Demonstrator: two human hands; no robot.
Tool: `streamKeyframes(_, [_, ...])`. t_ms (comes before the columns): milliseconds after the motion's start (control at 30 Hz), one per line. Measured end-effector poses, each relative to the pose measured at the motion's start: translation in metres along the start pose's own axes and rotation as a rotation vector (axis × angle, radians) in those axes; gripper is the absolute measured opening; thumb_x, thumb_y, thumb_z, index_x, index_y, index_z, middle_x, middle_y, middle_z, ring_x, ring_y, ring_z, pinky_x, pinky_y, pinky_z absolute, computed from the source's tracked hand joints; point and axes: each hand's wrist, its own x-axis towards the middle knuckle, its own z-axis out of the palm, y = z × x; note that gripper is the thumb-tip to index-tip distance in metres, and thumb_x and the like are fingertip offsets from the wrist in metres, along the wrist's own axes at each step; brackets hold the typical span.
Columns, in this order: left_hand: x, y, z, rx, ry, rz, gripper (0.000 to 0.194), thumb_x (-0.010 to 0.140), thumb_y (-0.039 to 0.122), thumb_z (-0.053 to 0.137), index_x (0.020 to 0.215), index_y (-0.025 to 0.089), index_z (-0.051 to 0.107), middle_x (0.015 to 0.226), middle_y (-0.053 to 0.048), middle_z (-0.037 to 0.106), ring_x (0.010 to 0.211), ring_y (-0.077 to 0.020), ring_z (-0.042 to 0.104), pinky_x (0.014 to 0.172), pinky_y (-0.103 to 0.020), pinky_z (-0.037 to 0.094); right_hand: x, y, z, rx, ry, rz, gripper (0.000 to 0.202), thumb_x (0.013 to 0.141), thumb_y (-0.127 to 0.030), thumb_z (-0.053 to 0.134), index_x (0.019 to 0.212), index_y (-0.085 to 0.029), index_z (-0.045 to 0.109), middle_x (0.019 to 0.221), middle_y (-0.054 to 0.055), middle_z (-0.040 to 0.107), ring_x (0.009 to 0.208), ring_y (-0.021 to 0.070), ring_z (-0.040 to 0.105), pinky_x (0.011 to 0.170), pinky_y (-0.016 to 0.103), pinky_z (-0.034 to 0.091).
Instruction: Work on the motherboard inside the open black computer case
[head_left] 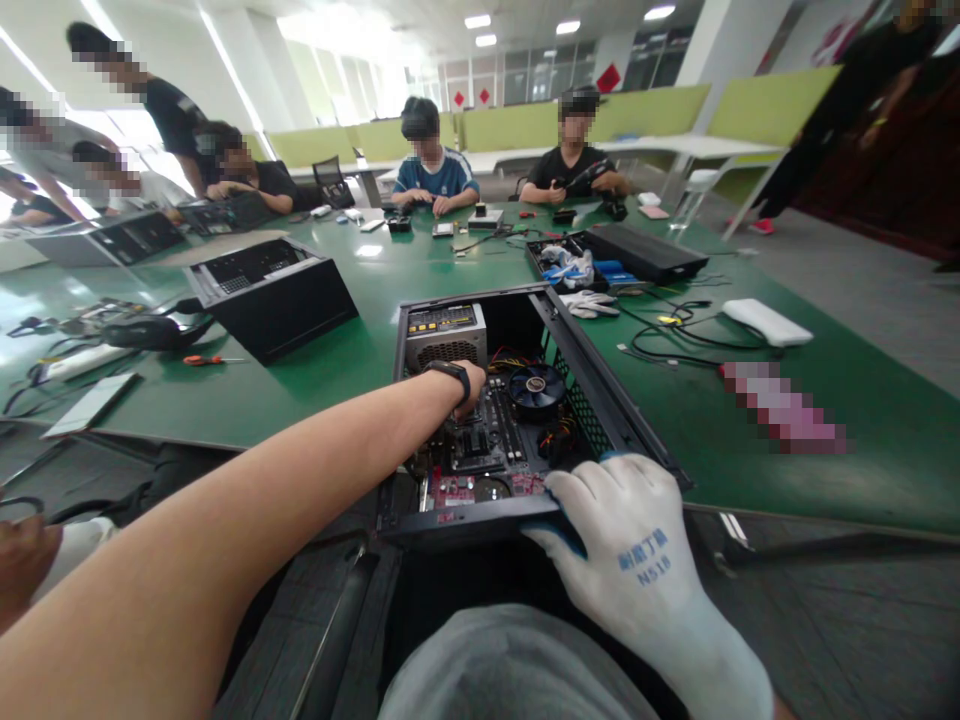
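An opened black computer case (615, 400) lies on its side at the near table edge. Inside it are a power supply (447, 335), a motherboard (480, 440), a black cooling fan (536, 387) and a red circuit board (454, 488) near the front. My left hand (471, 388), bare with a black wristband, reaches into the case beside the power supply; its fingers are hidden from me. In a white glove, my right hand (622, 530) grips the near rim of the case, fingers over the top and thumb on the outside.
Another black case (277, 300) stands tilted at left, near an orange screwdriver (206, 360). Cables (660, 320), a white box (766, 322) and a black tray (536, 258) with gloves lie at right on the green table (862, 440). People sit across the table.
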Motion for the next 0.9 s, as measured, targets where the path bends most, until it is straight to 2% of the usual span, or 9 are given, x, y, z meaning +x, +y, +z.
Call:
streamKeyframes(200, [0.001, 0.0, 0.002, -0.047, -0.003, -0.011, 0.095, 0.037, 0.071, 0.074, 0.129, 0.054, 0.06, 0.108, 0.013, 0.078, 0.135, -0.0359, 0.053, 0.108, -0.048, 0.045, 0.001, 0.0, 0.0, 0.004, 0.027, -0.013, 0.025, 0.084, -0.046, 0.07, 0.095, -0.023, 0.067, 0.079, 0.004, 0.064, 0.077, 0.0255, 0.052, 0.08, 0.042, 0.031])
streamKeyframes(333, [0.0, 0.001, 0.001, -0.036, -0.024, 0.011, 0.093, 0.037, 0.071, 0.075, 0.128, 0.055, 0.06, 0.108, 0.013, 0.078, 0.135, -0.0367, 0.053, 0.108, -0.049, 0.045, 0.001, 0.0, 0.001, 0.0, 0.022, -0.013, 0.028, 0.083, -0.047, 0.071, 0.096, -0.023, 0.067, 0.08, 0.004, 0.063, 0.078, 0.0256, 0.052, 0.08, 0.043, 0.032])
streamKeyframes(533, [0.001, 0.0, 0.002, -0.009, -0.007, -0.026, 0.091, 0.037, 0.073, 0.074, 0.124, 0.054, 0.062, 0.109, 0.012, 0.078, 0.133, -0.0359, 0.054, 0.107, -0.049, 0.046, 0.001, 0.0, 0.001, -0.004, 0.015, -0.014, 0.028, 0.083, -0.048, 0.071, 0.096, -0.023, 0.066, 0.08, 0.004, 0.063, 0.078, 0.0251, 0.052, 0.081, 0.042, 0.031])
streamKeyframes(767, [0.012, -0.01, 0.011, -0.066, 0.014, -0.063, 0.089, 0.04, 0.074, 0.074, 0.126, 0.053, 0.061, 0.111, 0.013, 0.078, 0.138, -0.0336, 0.049, 0.11, -0.048, 0.04, 0.001, 0.0, 0.0, -0.014, 0.01, -0.01, 0.029, 0.082, -0.048, 0.072, 0.096, -0.023, 0.066, 0.08, 0.004, 0.064, 0.078, 0.0249, 0.051, 0.081, 0.041, 0.03])
streamKeyframes(900, [0.019, -0.015, 0.014, -0.074, -0.007, -0.028, 0.088, 0.038, 0.073, 0.075, 0.122, 0.05, 0.064, 0.107, 0.013, 0.079, 0.136, -0.0354, 0.05, 0.11, -0.047, 0.039, 0.001, 0.0, 0.0, -0.017, 0.014, 0.0, 0.027, 0.082, -0.047, 0.072, 0.095, -0.023, 0.067, 0.08, 0.004, 0.064, 0.078, 0.0245, 0.05, 0.08, 0.041, 0.03])
